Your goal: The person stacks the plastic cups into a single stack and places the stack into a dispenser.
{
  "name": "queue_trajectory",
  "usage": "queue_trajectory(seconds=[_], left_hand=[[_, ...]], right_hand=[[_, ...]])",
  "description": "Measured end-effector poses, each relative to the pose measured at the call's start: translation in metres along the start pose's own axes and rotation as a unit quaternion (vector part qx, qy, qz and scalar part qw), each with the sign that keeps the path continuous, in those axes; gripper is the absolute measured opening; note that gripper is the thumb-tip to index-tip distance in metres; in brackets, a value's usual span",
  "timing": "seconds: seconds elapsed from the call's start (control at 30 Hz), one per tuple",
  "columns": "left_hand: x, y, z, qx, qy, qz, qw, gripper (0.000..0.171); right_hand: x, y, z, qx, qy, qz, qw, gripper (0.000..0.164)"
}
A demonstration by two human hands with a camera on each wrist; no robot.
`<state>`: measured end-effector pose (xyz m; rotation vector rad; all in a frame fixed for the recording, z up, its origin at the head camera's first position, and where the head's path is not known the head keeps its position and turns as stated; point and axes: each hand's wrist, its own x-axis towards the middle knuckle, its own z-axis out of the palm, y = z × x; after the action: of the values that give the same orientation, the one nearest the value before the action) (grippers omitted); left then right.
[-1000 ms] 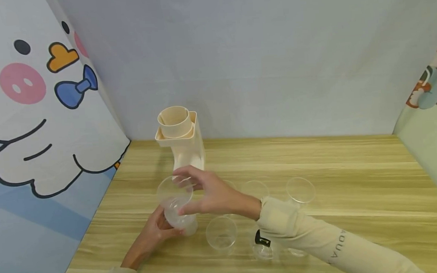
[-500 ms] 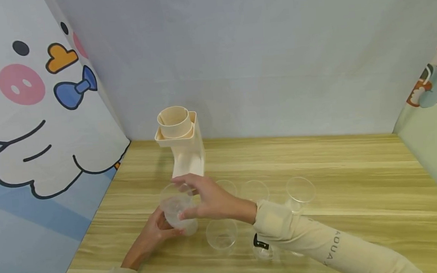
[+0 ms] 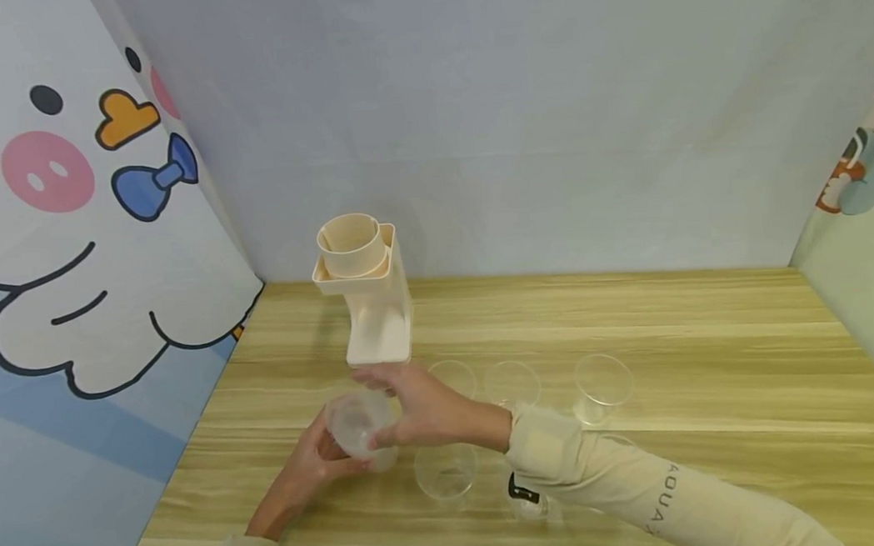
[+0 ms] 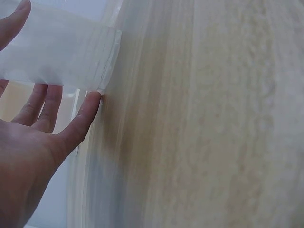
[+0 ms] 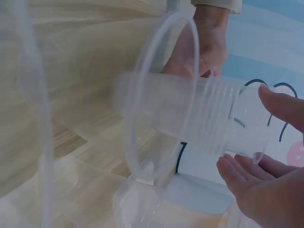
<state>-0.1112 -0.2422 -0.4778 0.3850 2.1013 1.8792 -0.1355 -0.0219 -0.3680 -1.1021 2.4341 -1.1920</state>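
A stack of nested clear plastic cups (image 3: pixel 358 424) stands at the left of the table, between both hands. My left hand (image 3: pixel 310 471) grips the stack low down; in the left wrist view its fingers (image 4: pixel 78 121) bend under the cups' side, with a fingertip at the rim. From above, my right hand (image 3: pixel 438 411) holds the top cup, thumb on the near side and fingers on the far side. The right wrist view shows several close-set rims on the cup stack (image 5: pixel 213 114), and the right thumb (image 5: pixel 282 107) at the end cup.
Several single clear cups stand apart to the right: a front cup (image 3: pixel 447 477), a back cup (image 3: pixel 453 379), a middle cup (image 3: pixel 514 378) and a far right cup (image 3: pixel 604 384). The right forearm partly covers others. A cream holder (image 3: pixel 376 331) with a round tube stands behind the hands.
My right hand has moved down with the top cup, which has sunk into the stack. The left hand has stayed in place around the stack.
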Motion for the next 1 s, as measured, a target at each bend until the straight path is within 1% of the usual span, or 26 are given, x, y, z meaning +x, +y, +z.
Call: queue_trajectory(seconds=[0.1, 0.23, 0.43, 0.53, 0.7, 1.0], left_hand=[[0.000, -0.001, 0.001, -0.005, -0.005, 0.013, 0.9999, 0.082], [0.001, -0.001, 0.001, 0.003, -0.002, 0.018, 0.9998, 0.082], [0.001, 0.000, 0.002, 0.024, 0.017, 0.007, 0.9995, 0.082], [0.001, -0.001, 0.003, 0.021, 0.019, 0.002, 0.9996, 0.083], [0.001, -0.002, 0.003, 0.017, 0.016, 0.003, 0.9997, 0.083], [0.001, -0.003, 0.002, 0.015, 0.011, 0.017, 0.9997, 0.083]], right_hand=[[-0.001, 0.003, 0.001, -0.019, -0.008, 0.013, 1.000, 0.071], [-0.002, 0.006, 0.002, -0.033, -0.018, 0.026, 0.999, 0.068], [-0.002, 0.008, 0.000, -0.048, -0.029, 0.026, 0.998, 0.059], [-0.002, 0.008, 0.000, -0.055, -0.033, 0.028, 0.998, 0.058], [-0.006, 0.004, -0.005, -0.052, -0.036, 0.043, 0.997, 0.061], [-0.017, 0.003, -0.021, -0.027, -0.029, 0.009, 0.999, 0.065]])
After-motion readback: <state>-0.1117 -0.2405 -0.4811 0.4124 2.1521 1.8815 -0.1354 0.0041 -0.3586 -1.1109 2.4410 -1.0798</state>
